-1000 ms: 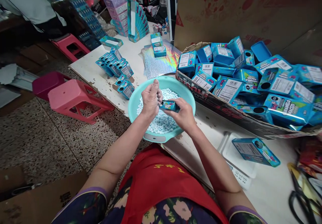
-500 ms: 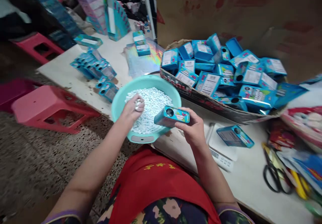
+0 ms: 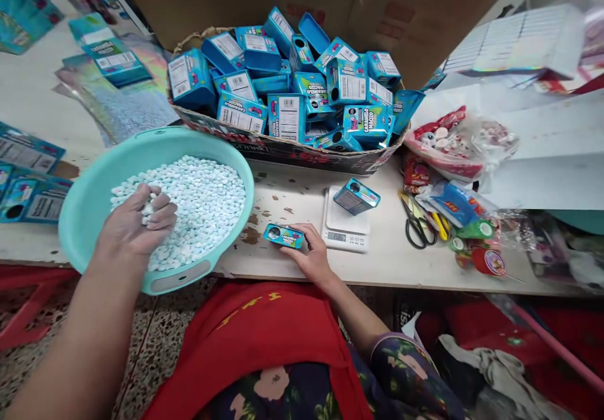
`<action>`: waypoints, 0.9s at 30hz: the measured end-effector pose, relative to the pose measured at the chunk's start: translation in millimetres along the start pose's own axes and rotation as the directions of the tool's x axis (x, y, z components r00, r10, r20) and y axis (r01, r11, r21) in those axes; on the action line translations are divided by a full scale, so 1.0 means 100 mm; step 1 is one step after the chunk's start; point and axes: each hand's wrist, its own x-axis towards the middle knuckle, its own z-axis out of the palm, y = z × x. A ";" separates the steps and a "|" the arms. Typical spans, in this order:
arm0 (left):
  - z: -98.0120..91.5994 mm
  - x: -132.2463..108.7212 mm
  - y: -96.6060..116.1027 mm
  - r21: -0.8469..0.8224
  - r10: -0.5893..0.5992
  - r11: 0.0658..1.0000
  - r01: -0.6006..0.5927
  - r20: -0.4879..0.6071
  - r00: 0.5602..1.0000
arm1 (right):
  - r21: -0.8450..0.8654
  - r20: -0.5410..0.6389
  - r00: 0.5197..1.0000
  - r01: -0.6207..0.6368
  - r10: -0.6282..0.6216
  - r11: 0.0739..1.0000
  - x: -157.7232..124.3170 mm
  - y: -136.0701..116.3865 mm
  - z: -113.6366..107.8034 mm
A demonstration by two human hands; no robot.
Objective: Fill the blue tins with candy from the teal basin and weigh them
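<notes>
My left hand [image 3: 129, 228] is curled, palm up, around a few small white candies [image 3: 150, 209] above the turquoise basin [image 3: 78, 218]. Pale blue and white candies [image 3: 207, 193] fill much of that basin. To its right, my right hand [image 3: 314, 256] grips a small blue candy box [image 3: 284, 236] between thumb and fingers, low over the table or touching it; I cannot tell which. The box's top, with a round hole, faces me. Close by, another blue candy box [image 3: 357, 197] rests on a white digital scale [image 3: 336, 218] with a lit display.
Behind the basin stands an open carton [image 3: 264, 146] heaped with blue boxes. Black-handled scissors [image 3: 418, 228], a yellow-handled tool and candy wrappers lie right of the scale. More blue boxes [image 3: 42, 203] sit at the left, and shiny holographic sheets [image 3: 127, 108] lie at the back left.
The view has turned to the right and come closer. My right hand has moved the box from the basin's right rim to beside the scale. My left hand still holds candies over the basin.
</notes>
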 end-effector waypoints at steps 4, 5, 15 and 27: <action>-0.07 0.07 0.01 -0.044 0.017 0.999 -0.017 0.017 1.000 | -0.093 -0.017 0.994 0.106 -0.108 0.990 -0.07 -0.03 -0.23; -0.08 0.08 0.01 -0.053 0.016 0.998 -0.016 0.002 1.000 | -0.155 -0.080 0.985 0.142 -0.155 0.978 -0.07 -0.04 -0.35; -0.01 -0.01 0.00 -0.081 0.020 0.996 -0.024 -0.044 0.999 | -0.219 -0.539 0.842 -0.150 0.009 0.964 0.56 0.16 -1.37; -0.24 0.02 -0.08 0.055 0.130 0.990 -0.133 0.046 0.990 | -0.083 -0.528 0.842 -0.180 0.110 0.980 0.67 0.10 -1.32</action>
